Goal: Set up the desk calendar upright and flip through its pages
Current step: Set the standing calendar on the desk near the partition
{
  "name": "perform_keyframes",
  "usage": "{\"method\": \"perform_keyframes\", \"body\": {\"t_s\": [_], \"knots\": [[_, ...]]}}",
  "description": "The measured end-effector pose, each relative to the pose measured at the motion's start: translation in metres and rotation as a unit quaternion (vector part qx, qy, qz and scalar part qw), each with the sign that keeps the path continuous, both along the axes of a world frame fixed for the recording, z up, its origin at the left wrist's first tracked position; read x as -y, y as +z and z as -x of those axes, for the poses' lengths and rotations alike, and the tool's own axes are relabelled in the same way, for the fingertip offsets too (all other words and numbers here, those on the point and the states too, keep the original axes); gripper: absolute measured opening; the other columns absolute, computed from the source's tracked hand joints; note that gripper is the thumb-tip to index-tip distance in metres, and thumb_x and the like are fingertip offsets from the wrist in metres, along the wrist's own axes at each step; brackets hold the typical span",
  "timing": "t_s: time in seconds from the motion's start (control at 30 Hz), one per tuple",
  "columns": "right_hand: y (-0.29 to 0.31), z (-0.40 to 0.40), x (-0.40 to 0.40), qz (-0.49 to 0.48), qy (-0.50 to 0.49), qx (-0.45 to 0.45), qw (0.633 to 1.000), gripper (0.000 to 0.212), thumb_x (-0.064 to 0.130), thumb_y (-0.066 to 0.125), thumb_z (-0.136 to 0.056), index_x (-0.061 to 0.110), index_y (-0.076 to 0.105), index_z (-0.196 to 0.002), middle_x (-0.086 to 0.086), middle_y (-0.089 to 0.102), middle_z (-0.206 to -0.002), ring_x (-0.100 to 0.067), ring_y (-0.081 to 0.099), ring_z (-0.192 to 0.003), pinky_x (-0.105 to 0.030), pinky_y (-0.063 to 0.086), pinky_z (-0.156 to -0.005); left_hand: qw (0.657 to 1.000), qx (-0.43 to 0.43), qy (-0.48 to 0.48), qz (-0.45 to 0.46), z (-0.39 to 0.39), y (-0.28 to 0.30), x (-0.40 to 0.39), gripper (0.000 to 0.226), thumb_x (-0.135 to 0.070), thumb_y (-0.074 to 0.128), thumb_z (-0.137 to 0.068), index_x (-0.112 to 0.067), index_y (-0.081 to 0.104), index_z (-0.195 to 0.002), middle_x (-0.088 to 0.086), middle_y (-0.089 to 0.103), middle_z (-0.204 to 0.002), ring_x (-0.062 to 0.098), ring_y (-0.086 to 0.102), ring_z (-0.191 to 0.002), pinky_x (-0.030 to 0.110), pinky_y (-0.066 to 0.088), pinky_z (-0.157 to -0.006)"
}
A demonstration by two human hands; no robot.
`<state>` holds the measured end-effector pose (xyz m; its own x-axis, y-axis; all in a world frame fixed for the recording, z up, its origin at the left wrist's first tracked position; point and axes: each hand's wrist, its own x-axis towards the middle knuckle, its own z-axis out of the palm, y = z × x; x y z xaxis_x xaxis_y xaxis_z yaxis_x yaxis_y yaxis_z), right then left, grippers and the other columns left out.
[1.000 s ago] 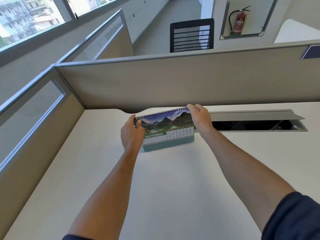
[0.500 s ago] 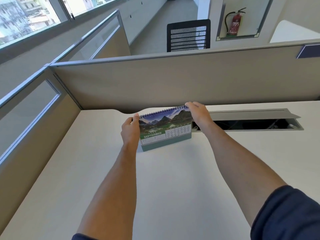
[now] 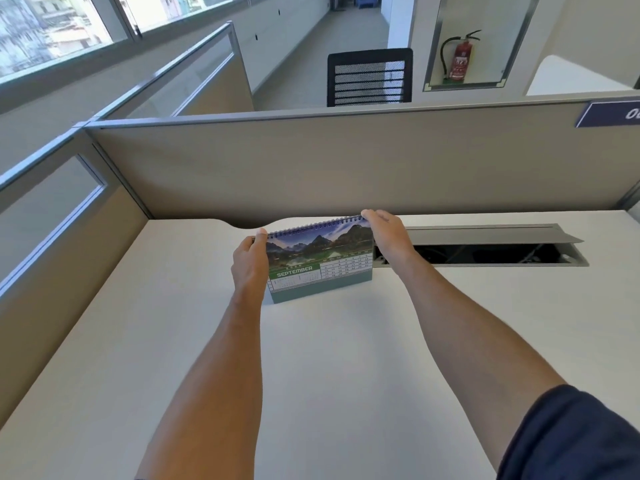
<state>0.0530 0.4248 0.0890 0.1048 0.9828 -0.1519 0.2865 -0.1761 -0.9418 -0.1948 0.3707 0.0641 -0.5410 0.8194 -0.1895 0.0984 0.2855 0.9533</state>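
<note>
The desk calendar (image 3: pixel 320 259) stands upright on the white desk (image 3: pixel 346 375) at the middle of the frame, its spiral binding on top and a September page with a mountain lake photo facing me. My left hand (image 3: pixel 250 265) grips its left edge, thumb at the top corner by the spiral, while my right hand (image 3: pixel 388 233) pinches the top right corner. Just right of it an open cable tray (image 3: pixel 485 251) is set into the desk, with the grey partition (image 3: pixel 346 161) behind across the upper half.
</note>
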Motion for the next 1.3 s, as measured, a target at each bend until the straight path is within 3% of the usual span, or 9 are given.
{"method": "perform_keyframes", "body": {"t_s": [0.1,0.27,0.37,0.43,0.53,0.67,0.77,1.0,1.3], "knots": [[0.001,-0.002,0.004,-0.029,0.010,0.077,0.997,0.049,0.047,0.046,-0.104,0.004,0.069,-0.103,-0.016,0.075,-0.110,-0.027,0.064,-0.094,-0.041,0.049,-0.078,1.000,-0.026,-0.003,0.015,0.000,0.002,0.002,0.042,-0.062,0.042,-0.096,-0.026,0.064,-0.102,0.009,0.073,-0.108,0.030,0.067,-0.106,0.045,0.054,-0.092],[0.001,-0.011,0.015,-0.107,-0.005,0.265,0.958,0.053,0.064,0.041,-0.102,0.018,0.060,-0.085,-0.003,0.066,-0.090,-0.027,0.061,-0.083,-0.035,0.041,-0.063,0.994,-0.103,-0.011,0.019,-0.001,0.000,0.013,0.049,-0.068,0.034,-0.099,-0.027,0.061,-0.106,0.005,0.069,-0.108,0.028,0.063,-0.100,0.033,0.043,-0.079],[-0.011,-0.015,0.028,-0.109,-0.030,0.235,0.965,0.049,0.065,0.043,-0.101,0.025,0.048,-0.073,0.003,0.057,-0.080,-0.022,0.054,-0.076,-0.034,0.034,-0.057,0.994,-0.107,0.006,0.023,-0.008,-0.006,0.025,0.058,-0.071,0.031,-0.098,-0.024,0.060,-0.116,0.004,0.064,-0.104,0.025,0.059,-0.092,0.028,0.041,-0.069],[-0.024,-0.016,0.039,-0.104,-0.035,0.198,0.974,0.044,0.061,0.046,-0.101,0.026,0.054,-0.076,0.005,0.060,-0.083,-0.021,0.057,-0.078,-0.034,0.037,-0.059,0.994,-0.102,0.018,0.021,-0.011,-0.014,0.034,0.064,-0.071,0.030,-0.099,-0.022,0.060,-0.127,0.004,0.064,-0.107,0.025,0.057,-0.095,0.030,0.040,-0.078],[-0.045,-0.019,0.050,-0.065,-0.036,0.176,0.982,0.027,0.036,0.055,-0.102,0.021,0.071,-0.119,0.001,0.075,-0.116,-0.023,0.068,-0.106,-0.033,0.045,-0.077,0.995,-0.094,0.018,0.016,-0.015,-0.030,0.048,0.068,-0.068,0.028,-0.101,-0.020,0.055,-0.140,0.010,0.067,-0.126,0.025,0.058,-0.103,0.034,0.043,-0.087],[-0.053,-0.020,0.061,-0.009,-0.010,0.160,0.987,0.062,0.003,0.057,-0.088,0.026,0.061,-0.146,0.004,0.069,-0.140,-0.023,0.065,-0.123,-0.033,0.047,-0.091,0.996,-0.086,0.013,0.024,-0.020,-0.044,0.061,0.059,-0.063,0.025,-0.104,-0.024,0.063,-0.125,0.011,0.069,-0.130,0.023,0.057,-0.098,0.031,0.041,-0.087],[-0.055,-0.018,0.062,-0.017,0.013,0.141,0.990,0.067,-0.001,0.056,-0.085,0.026,0.062,-0.145,0.003,0.068,-0.143,-0.022,0.064,-0.122,-0.035,0.051,-0.091,0.996,-0.080,0.011,0.028,-0.022,-0.045,0.066,0.049,-0.062,0.025,-0.104,-0.031,0.063,-0.105,0.011,0.072,-0.123,0.025,0.059,-0.096,0.027,0.041,-0.083],[-0.061,-0.014,0.059,-0.025,0.016,0.113,0.993,0.067,-0.007,0.052,-0.082,0.019,0.065,-0.142,-0.002,0.071,-0.136,-0.023,0.065,-0.123,-0.043,0.056,-0.100,0.996,-0.079,0.015,0.024,-0.022,-0.042,0.068,0.044,-0.058,0.027,-0.106,-0.033,0.062,-0.101,0.012,0.072,-0.125,0.024,0.058,-0.096,0.021,0.041,-0.076],[-0.065,-0.012,0.065,-0.068,-0.042,0.117,0.990,0.027,0.009,0.071,-0.091,0.015,0.071,-0.118,-0.002,0.075,-0.119,-0.019,0.069,-0.108,-0.040,0.059,-0.091,0.997,-0.077,0.010,0.031,-0.020,-0.042,0.066,0.054,-0.061,0.025,-0.105,-0.028,0.068,-0.106,0.013,0.072,-0.125,0.025,0.057,-0.093,0.015,0.040,-0.075]]}}
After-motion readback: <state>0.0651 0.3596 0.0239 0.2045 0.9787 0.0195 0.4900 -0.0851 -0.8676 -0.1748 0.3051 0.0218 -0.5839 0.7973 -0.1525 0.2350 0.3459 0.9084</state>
